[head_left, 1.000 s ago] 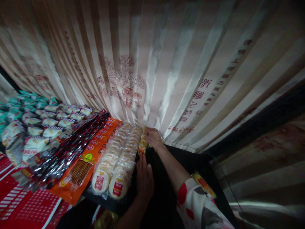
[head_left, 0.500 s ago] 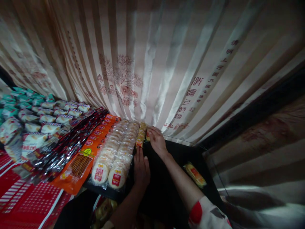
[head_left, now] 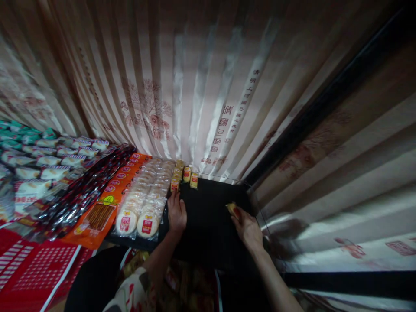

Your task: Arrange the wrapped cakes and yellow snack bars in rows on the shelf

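My right hand is closed on a small yellow wrapped snack packet over the right side of the black tabletop. My left hand lies with fingers stretched out, their tips at the front of a short row of yellow snack packets. Right of that row, two more yellow packets stand side by side near the curtain. Just left of my left hand are two long rows of round white rice crackers in clear wrappers.
Orange bags of brown sticks, dark shiny packets and white-and-green bags fill the left. A red basket stands lower left. Below the table edge, a container holds more packets. A pleated printed curtain hangs behind.
My right hand has moved from the back packets to the right and taken hold of the packet lying there. My left hand stays by the row. The view has turned right.
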